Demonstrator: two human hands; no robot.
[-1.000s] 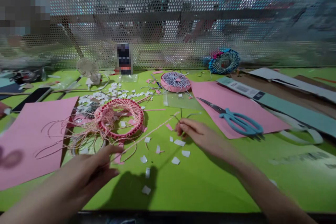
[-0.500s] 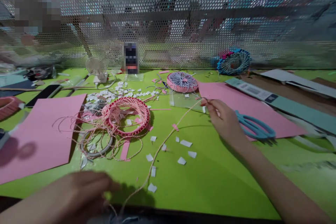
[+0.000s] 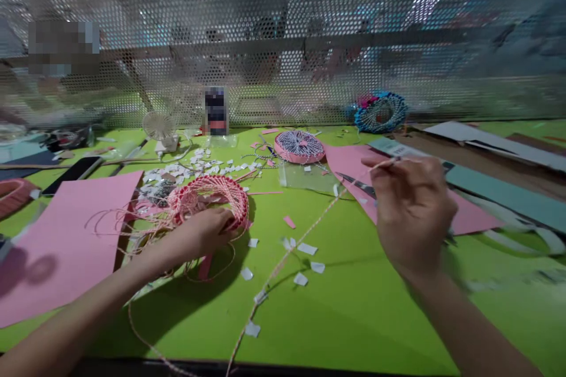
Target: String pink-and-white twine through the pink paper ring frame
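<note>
My left hand (image 3: 207,228) reaches over a pink ring wound with pale pink cord (image 3: 241,197). Its fingers are closed at the ring's near right rim, partly hiding it. My right hand (image 3: 411,212), raised at the right, pinches the end of a pale pink twisted cord (image 3: 305,237). The cord slants down from those fingers to the front table edge. Loose cord lies tangled left of the ring. Past the right hand the blades of scissors (image 3: 359,184) show on pink paper; the hand hides their handles.
White paper scraps (image 3: 317,267) lie around the cord. Pink sheets (image 3: 84,230) lie on both sides. Farther back are a pink-rimmed string disc (image 3: 299,147), a small fan (image 3: 159,129), a phone (image 3: 73,175) and a blue woven ring (image 3: 381,113), before a perforated metal screen (image 3: 274,76).
My left hand has moved from the front edge up to the pink ring. My right hand has moved right and nearer, drawing the cord end along and covering the scissors' handles.
</note>
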